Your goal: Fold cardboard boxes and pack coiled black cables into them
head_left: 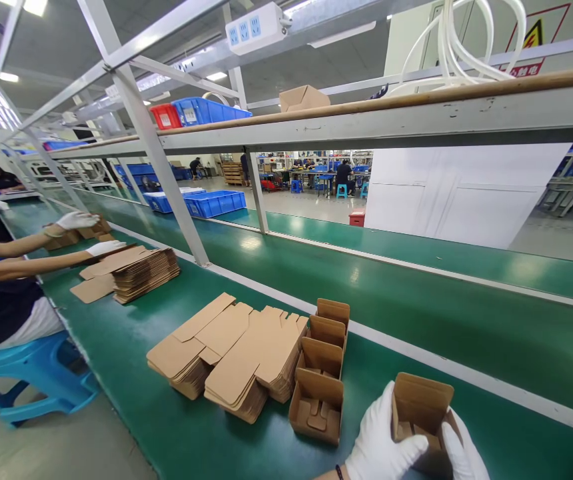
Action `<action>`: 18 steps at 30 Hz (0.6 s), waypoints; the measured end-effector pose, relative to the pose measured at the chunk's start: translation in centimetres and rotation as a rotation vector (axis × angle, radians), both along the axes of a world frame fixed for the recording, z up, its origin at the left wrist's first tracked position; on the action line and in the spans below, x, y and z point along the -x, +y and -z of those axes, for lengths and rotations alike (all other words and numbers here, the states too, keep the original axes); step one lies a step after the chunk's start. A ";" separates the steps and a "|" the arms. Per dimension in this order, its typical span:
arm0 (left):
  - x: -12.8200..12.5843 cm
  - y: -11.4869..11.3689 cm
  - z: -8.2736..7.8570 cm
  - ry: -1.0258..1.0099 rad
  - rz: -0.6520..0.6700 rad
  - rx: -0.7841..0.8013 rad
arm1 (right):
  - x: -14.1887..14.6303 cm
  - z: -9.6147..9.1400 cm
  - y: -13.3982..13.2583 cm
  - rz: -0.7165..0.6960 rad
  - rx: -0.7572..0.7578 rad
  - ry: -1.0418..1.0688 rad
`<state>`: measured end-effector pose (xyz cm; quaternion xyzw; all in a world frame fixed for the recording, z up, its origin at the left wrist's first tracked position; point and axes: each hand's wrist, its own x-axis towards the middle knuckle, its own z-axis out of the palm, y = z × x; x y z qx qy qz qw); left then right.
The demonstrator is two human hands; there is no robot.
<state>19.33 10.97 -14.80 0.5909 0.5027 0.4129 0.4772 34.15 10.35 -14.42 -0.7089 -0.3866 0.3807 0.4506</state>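
Both my hands wear white gloves and grip one small open brown cardboard box (pixel 422 407) at the bottom right. My left hand (pixel 381 443) wraps its left side; my right hand (pixel 461 453) pinches a flap on its right side. Just to the left, a row of several folded-up open boxes (pixel 320 373) stands on the green worktable (pixel 166 413). Beyond them lie fanned stacks of flat box blanks (pixel 231 353).
A co-worker on a blue stool (pixel 31 380) at the left reaches gloved hands (pixel 91 233) to another stack of blanks (pixel 136 270). A green conveyor belt (pixel 416 313) runs behind the table. A metal frame post (pixel 166 173) rises mid-table. Blue bins (pixel 214 202) sit beyond.
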 end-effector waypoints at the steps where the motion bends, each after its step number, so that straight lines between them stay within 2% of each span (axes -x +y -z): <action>1: 0.0 0.0 0.0 -0.006 0.000 0.000 | 0.0 0.0 0.0 0.009 -0.012 0.005; 12: -0.1 0.0 -0.1 -0.012 -0.004 -0.007 | -0.2 0.4 -0.2 -0.034 -0.044 -0.054; 18: -0.1 0.1 0.1 -0.003 0.003 -0.016 | -0.1 0.0 -0.1 -0.027 0.027 -0.004</action>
